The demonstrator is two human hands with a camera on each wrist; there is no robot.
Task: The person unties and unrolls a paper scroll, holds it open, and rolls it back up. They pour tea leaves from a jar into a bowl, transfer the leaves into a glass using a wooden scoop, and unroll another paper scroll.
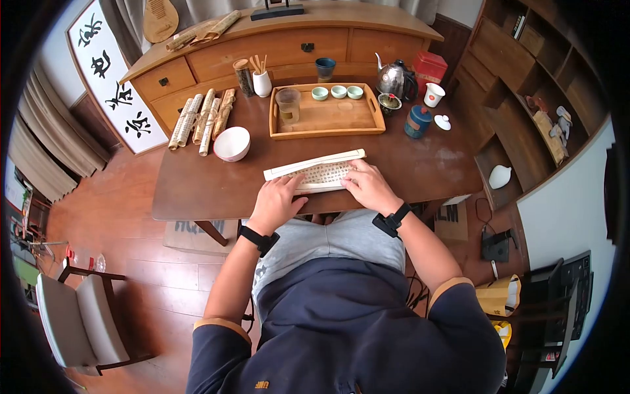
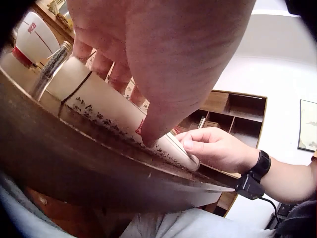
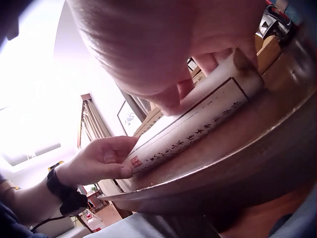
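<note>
A cream scroll (image 1: 325, 174) covered in small dark characters lies part unrolled at the table's near edge, with a rolled part along its far side and another along its near side. My left hand (image 1: 281, 200) holds the left part of the near roll, fingers over the top and thumb on the side toward me. At the right end, my right hand (image 1: 372, 187) grips the same roll; its thumb and fingers pinch the end in the left wrist view. The near roll (image 3: 198, 111) shows a black border line, handwritten characters and a red seal in the right wrist view.
Beyond the scroll stands a wooden tray (image 1: 328, 134) with small green cups (image 1: 338, 92) and a clear cup. A white bowl (image 1: 232, 144) and several rolled scrolls (image 1: 207, 118) lie left. At right are a blue canister (image 1: 418, 122), a kettle (image 1: 394, 77) and a white cup (image 1: 434, 95).
</note>
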